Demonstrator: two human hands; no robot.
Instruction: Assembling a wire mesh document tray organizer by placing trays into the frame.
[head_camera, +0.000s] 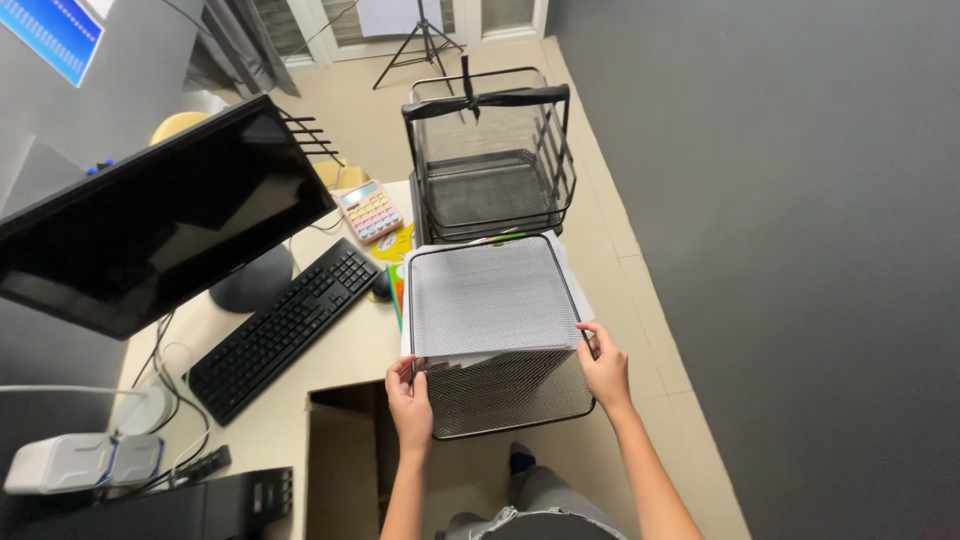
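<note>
Both hands (505, 385) grip black mesh tray (510, 400); white papers (490, 295) inside.

This is an office. A cream desk (340, 355) fills the left half of the frame, with a dark monitor (150, 215) at upper left, a black keyboard (285, 325) below it and a pastel calculator (370, 210) near the centre. Black mesh paper trays (490, 150) stand stacked at top centre. Cables and a white device (80, 462) lie at lower left, and grey walls close the room.
</note>
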